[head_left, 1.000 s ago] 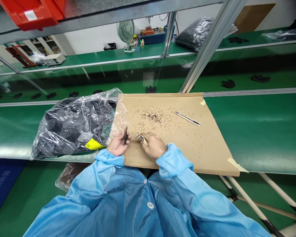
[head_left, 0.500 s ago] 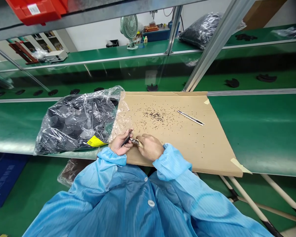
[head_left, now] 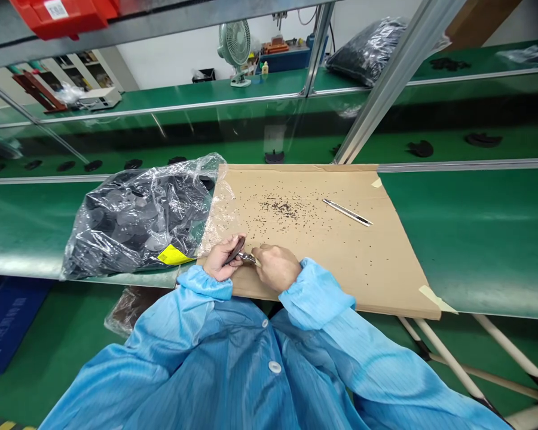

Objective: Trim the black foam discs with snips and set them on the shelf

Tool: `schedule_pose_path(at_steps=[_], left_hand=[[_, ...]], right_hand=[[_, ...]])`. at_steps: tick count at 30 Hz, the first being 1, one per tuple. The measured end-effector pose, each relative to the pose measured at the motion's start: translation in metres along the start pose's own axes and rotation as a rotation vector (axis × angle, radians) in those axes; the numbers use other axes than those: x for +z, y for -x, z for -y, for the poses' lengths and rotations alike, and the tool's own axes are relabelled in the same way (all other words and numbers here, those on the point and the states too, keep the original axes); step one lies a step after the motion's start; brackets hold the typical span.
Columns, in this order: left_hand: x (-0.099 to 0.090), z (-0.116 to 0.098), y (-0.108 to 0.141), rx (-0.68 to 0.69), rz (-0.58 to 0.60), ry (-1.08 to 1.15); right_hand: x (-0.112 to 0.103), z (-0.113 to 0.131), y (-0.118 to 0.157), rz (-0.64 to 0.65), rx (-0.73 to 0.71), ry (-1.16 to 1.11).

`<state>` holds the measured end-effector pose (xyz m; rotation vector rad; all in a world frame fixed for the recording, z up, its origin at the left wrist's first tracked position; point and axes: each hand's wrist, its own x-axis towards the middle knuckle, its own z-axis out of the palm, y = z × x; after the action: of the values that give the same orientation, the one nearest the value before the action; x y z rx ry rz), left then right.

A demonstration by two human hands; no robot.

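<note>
Between the fingers of my left hand [head_left: 220, 261] is a thin, dark round disc [head_left: 234, 251], tilted on edge. My right hand [head_left: 277, 267] is wrapped round the pale handles of a pair of nippers [head_left: 249, 258], whose metal jaws point left and meet the disc's edge. Whether the jaws bite into it I cannot make out. Both hands are over the near left part of a cardboard sheet [head_left: 323, 275]. Small black bits [head_left: 284, 209] lie scattered on the cardboard beyond my hands.
A clear plastic bag [head_left: 134, 221] full of dark discs lies left of the cardboard, a yellow label [head_left: 174, 255] at its front. A slim utility knife [head_left: 347, 212] rests on the cardboard's right side. Dark parts [head_left: 420, 149] sit on the belt behind; a metal post [head_left: 385, 89] rises at the back.
The disc has turned in my left hand, showing more of its flat face. Both hands have shifted slightly right, the nippers staying at the disc's edge.
</note>
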<state>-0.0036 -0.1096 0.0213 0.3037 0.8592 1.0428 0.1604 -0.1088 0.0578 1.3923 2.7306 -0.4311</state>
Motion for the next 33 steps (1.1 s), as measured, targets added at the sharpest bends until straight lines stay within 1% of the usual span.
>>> schedule_pose_path(at_steps=[2,4,6,7,9,11,13,14,15,16,18,19,22,24,26,29,31,33], left_hand=[[-0.001,0.001,-0.001,0.007,-0.008,0.0],[-0.002,0.002,-0.001,0.004,-0.023,0.007],[-0.002,0.0,0.0,-0.003,-0.05,0.025],[-0.002,0.0,0.0,-0.003,-0.06,0.041],[-0.003,-0.002,0.002,0.012,-0.078,0.069],[-0.006,-0.003,0.003,0.043,-0.104,0.065],[-0.011,-0.003,0.005,0.084,-0.125,0.046],[-0.014,-0.003,0.006,0.103,-0.122,0.04],[-0.018,-0.003,0.007,0.12,-0.107,0.042],[-0.021,-0.002,0.009,0.133,-0.089,0.052],[-0.028,-0.002,0.011,0.159,-0.068,0.085],[-0.031,-0.001,0.011,0.172,-0.068,0.101],[-0.035,-0.001,0.013,0.2,-0.087,0.135],[-0.037,0.0,0.013,0.198,-0.081,0.137],[-0.038,0.002,0.012,0.202,-0.075,0.12],[-0.041,0.008,0.009,0.21,-0.078,0.083],[-0.044,0.011,0.008,0.205,-0.066,0.078],[-0.045,0.014,0.008,0.197,-0.043,0.081]], right_hand=[[0.0,0.001,0.0,0.016,0.012,0.003],[0.003,0.002,-0.001,0.005,0.021,-0.024],[0.01,0.0,-0.004,-0.024,0.04,-0.133],[0.014,-0.001,-0.006,-0.041,0.057,-0.238],[0.023,-0.007,-0.012,-0.049,0.123,-0.581],[0.028,-0.014,-0.018,-0.011,0.221,-1.078],[0.028,-0.022,-0.024,0.051,0.33,-1.59],[0.028,-0.026,-0.027,0.071,0.386,-1.789],[0.026,-0.028,-0.03,0.074,0.439,-1.926],[0.025,-0.03,-0.033,0.059,0.489,-1.994],[0.025,-0.031,-0.038,-0.03,0.552,-1.961],[0.027,-0.03,-0.041,-0.087,0.542,-1.893],[0.032,-0.024,-0.047,-0.251,0.41,-1.585],[0.034,-0.019,-0.052,-0.317,0.347,-1.333],[0.03,-0.016,-0.059,-0.35,0.316,-1.082],[0.015,-0.011,-0.079,-0.344,0.255,-0.768],[0.005,-0.009,-0.1,-0.329,0.216,-0.582],[-0.003,-0.008,-0.129,-0.32,0.179,-0.412]])
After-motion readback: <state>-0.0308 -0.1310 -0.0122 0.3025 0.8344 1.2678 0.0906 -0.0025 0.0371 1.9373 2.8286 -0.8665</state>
